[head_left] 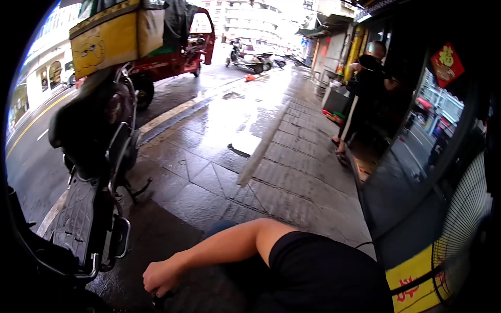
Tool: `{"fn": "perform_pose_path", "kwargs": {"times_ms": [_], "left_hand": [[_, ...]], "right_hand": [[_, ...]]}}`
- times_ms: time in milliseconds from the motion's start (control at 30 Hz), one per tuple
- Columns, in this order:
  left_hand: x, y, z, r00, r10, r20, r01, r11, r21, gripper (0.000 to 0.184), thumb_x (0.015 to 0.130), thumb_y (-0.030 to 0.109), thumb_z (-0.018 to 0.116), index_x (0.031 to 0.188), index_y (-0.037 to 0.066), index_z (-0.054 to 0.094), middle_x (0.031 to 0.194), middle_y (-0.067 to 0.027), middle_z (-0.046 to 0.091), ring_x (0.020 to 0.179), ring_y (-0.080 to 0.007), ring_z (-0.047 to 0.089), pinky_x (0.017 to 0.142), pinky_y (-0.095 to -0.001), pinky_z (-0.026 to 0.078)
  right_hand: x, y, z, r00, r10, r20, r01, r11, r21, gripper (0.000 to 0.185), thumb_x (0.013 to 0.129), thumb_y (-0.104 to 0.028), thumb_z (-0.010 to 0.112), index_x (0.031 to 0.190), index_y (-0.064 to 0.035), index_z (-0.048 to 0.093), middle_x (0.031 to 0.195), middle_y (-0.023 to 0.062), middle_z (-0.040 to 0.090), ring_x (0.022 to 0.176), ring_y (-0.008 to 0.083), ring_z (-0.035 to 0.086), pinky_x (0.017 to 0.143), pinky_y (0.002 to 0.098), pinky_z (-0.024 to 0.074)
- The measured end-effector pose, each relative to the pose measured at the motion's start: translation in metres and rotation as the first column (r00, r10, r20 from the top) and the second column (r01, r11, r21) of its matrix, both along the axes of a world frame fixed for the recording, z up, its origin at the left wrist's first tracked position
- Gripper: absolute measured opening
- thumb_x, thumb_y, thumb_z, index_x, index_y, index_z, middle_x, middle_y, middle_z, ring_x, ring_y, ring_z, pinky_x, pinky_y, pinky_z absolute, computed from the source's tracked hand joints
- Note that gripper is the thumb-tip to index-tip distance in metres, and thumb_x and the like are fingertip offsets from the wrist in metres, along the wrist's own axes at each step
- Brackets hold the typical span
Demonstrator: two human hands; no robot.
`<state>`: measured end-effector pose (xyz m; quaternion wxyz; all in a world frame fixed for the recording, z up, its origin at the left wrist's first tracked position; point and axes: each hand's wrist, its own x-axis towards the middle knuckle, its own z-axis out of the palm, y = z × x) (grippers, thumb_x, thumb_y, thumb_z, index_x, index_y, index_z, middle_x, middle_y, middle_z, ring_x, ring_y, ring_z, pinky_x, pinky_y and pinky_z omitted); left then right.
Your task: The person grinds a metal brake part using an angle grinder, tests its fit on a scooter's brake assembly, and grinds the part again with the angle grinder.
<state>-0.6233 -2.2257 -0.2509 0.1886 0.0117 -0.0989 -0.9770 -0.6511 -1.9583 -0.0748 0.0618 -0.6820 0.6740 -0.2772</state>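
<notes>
Right hand (160,276) curls closed near the parked scooter (78,208), perhaps for steadiness, its hold unclear; left out of view, can't tell.

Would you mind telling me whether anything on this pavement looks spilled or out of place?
The pavement looks wet and shiny, cause unclear. A small red object near the kerb seems out of place there.

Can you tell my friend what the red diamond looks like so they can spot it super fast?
Find the dark shop front on the right side, where a person in black stands. Just right of that person's head, high up, is a flat red square standing on one corner, with a gold character. The yellow sign down by the fan has red writing instead.
</notes>
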Motion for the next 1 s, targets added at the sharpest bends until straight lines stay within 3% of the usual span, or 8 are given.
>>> {"fn": "perform_pose_path", "kwargs": {"times_ms": [533, 633, 767, 1000], "left_hand": [[0.017, 0.014, 0.01, 0.963, -0.048, -0.264, 0.153, 0.907, 0.393, 0.045, 0.092, 0.021, 0.057, 0.131, 0.0, 0.049, 0.129, -0.013, 0.056, 0.111, -0.0224, 0.058, 0.096, -0.0374, 0.049], [0.023, 0.013, 0.007, 0.922, -0.031, -0.387, 0.258, 0.794, 0.55, 0.045, 0.092, 0.02, 0.057, 0.131, 0.0, 0.048, 0.129, -0.013, 0.055, 0.111, -0.0225, 0.058, 0.096, -0.0373, 0.049], [0.026, 0.015, 0.003, 0.821, 0.001, -0.57, 0.473, 0.556, 0.683, 0.045, 0.092, 0.019, 0.058, 0.131, -0.001, 0.048, 0.13, -0.013, 0.055, 0.111, -0.0227, 0.058, 0.096, -0.0372, 0.049], [0.039, 0.015, -0.011, 0.64, 0.054, -0.766, 0.739, 0.23, 0.634, 0.045, 0.092, 0.018, 0.058, 0.131, -0.001, 0.048, 0.131, -0.013, 0.054, 0.111, -0.0229, 0.058, 0.096, -0.0371, 0.049]], "right_hand": [[0.007, -0.021, 0.016, 1.0, 0.011, -0.009, -0.011, 0.999, 0.032, 0.022, 0.074, -0.028, 0.064, 0.078, -0.0067, 0.068, 0.079, 0.0097, 0.066, 0.081, 0.0293, 0.063, 0.069, 0.0421, 0.0495], [-0.002, -0.019, 0.026, 0.999, 0.001, 0.038, -0.002, 1.0, 0.01, 0.024, 0.075, -0.029, 0.064, 0.08, -0.005, 0.067, 0.08, 0.0124, 0.065, 0.082, 0.0315, 0.062, 0.071, 0.0436, 0.0489], [-0.017, -0.011, 0.036, 0.993, -0.071, 0.098, 0.069, 0.997, 0.022, 0.024, 0.078, -0.028, 0.064, 0.082, -0.0041, 0.066, 0.083, 0.0116, 0.065, 0.086, 0.0311, 0.061, 0.074, 0.0424, 0.0479], [-0.033, 0.002, 0.025, 0.986, -0.118, 0.114, 0.118, 0.993, 0.004, 0.023, 0.077, -0.027, 0.066, 0.08, -0.0045, 0.063, 0.079, 0.0112, 0.063, 0.083, 0.0311, 0.06, 0.072, 0.0421, 0.0472]]}}
